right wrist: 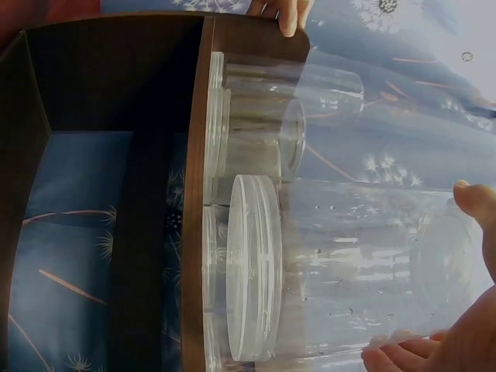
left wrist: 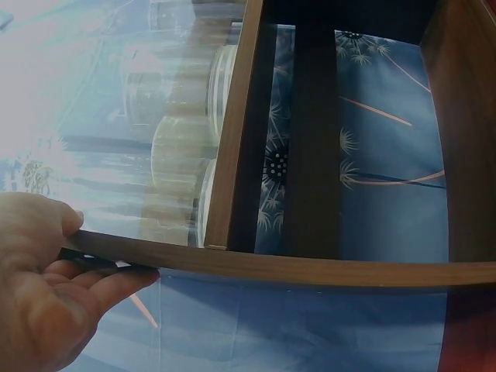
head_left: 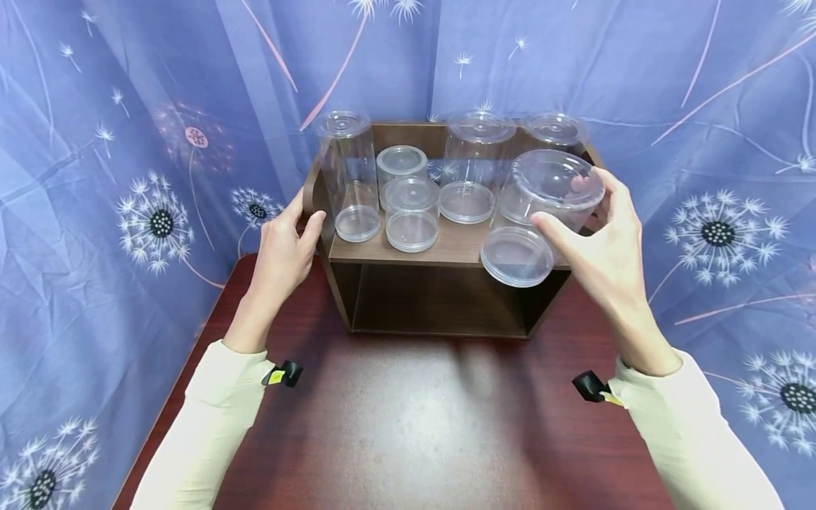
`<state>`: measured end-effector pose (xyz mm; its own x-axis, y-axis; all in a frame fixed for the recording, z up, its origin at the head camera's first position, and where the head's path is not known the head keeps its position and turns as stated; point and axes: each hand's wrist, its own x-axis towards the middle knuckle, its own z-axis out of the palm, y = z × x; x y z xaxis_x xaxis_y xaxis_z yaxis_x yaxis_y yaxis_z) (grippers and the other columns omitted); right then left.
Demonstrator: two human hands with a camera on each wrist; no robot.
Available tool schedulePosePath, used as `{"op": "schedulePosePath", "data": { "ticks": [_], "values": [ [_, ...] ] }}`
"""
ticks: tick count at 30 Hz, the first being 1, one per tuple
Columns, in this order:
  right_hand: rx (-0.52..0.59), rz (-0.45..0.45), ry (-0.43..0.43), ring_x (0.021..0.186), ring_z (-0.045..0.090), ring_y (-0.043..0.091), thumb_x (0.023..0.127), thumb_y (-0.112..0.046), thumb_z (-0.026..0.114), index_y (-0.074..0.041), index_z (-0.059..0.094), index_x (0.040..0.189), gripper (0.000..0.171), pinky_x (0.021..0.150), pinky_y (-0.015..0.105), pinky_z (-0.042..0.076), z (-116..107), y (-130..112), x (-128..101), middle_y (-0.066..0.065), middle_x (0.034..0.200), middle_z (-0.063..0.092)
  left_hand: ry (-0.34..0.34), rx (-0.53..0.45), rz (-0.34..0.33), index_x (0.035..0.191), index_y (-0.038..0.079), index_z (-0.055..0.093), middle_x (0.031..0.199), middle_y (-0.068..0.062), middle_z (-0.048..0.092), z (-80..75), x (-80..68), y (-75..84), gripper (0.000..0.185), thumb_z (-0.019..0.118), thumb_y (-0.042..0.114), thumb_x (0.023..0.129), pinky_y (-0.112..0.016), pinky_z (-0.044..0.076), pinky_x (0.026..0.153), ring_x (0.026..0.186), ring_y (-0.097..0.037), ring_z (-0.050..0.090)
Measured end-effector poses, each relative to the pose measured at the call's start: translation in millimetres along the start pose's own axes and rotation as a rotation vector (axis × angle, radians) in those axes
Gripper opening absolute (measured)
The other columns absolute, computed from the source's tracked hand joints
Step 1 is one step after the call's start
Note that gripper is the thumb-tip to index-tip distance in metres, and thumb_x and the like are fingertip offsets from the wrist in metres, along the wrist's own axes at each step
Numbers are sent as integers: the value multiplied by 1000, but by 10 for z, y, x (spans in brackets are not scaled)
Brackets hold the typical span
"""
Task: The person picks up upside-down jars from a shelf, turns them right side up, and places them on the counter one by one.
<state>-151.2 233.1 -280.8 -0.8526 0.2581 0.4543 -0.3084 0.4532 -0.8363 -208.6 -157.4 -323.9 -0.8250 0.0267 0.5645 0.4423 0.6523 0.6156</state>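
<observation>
- Clear plastic jar (head_left: 542,212), wide and tilted toward the camera, gripped by right hand (head_left: 602,241): thumb across the near wall, fingers curled round the far side by the lidded top.
- Held at the front right corner of the wooden shelf (head_left: 446,248), base end (head_left: 518,256) jutting past the shelf's front edge, off the board.
- Seen from the right wrist: same jar lying sideways across the view, fingertips (right wrist: 473,201) at its lid end, its flat base (right wrist: 254,267) close to the shelf edge.
- Left hand (head_left: 283,244) clamped on the shelf's left side panel, thumb on the inner face near the tall jar, fingers wrapped round the outside; left wrist view confirms thumb above and fingers (left wrist: 108,283) below the board edge.
- On top of the shelf: tall narrow jar (head_left: 349,177) at left, two short jars (head_left: 408,205) stacked-looking in the middle, large jar (head_left: 474,166) behind, another (head_left: 556,131) at back right.
- Crowded just behind the held jar: the large jars.
- Underneath: dark red table (head_left: 408,418); behind, blue dandelion-print curtain (head_left: 127,142).
</observation>
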Motion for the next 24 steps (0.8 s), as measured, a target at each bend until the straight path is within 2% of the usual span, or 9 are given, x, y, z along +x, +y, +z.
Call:
{"op": "schedulePosePath", "data": {
  "ticks": [4, 9, 12, 16, 19, 24],
  "values": [
    [9, 4, -4, 102, 60, 12, 79, -14, 90, -19, 51, 147, 78, 87, 18, 46, -89, -12, -110, -1, 132, 62, -5, 0, -3, 149, 12, 57, 108, -20, 73, -5, -6, 3, 43, 59, 18, 106, -51, 49, 83, 91, -34, 67],
    [-6, 1, -6, 108, 60, 10, 79, -9, 89, -19, 51, 148, 79, 91, 16, 44, -190, -11, -258, 0, 134, 63, -7, 12, 8, 149, 12, 56, 107, -21, 73, -9, 0, -4, 44, 59, 17, 105, -52, 49, 84, 92, -34, 67],
    [37, 1, -15, 114, 61, 12, 80, -2, 87, -16, 50, 149, 79, 96, 16, 45, -233, 5, -351, 2, 134, 63, -6, 21, 24, 144, 9, 59, 102, -20, 72, -7, 12, -8, 40, 60, 16, 105, -51, 49, 82, 89, -34, 66],
    [127, 16, -28, 112, 62, 14, 79, 7, 83, -12, 50, 148, 79, 92, 15, 47, -277, 54, -486, 5, 132, 63, -5, 32, 21, 142, 7, 59, 98, -19, 70, -5, 14, -5, 38, 60, 16, 105, -49, 48, 80, 84, -33, 63],
    [175, 39, -29, 109, 63, 14, 79, 10, 82, -11, 51, 148, 79, 88, 15, 48, -313, 105, -587, 7, 131, 62, -6, 32, 13, 143, 5, 57, 102, -20, 71, -2, 14, -5, 40, 59, 16, 105, -49, 48, 81, 87, -33, 65],
    [234, 78, -14, 109, 63, 14, 78, 13, 81, -9, 49, 148, 80, 88, 15, 49, -361, 202, -726, 9, 131, 62, -16, 25, 11, 144, 4, 56, 107, -20, 72, -9, 12, 5, 41, 59, 16, 105, -48, 50, 84, 93, -33, 68]
  ]
}}
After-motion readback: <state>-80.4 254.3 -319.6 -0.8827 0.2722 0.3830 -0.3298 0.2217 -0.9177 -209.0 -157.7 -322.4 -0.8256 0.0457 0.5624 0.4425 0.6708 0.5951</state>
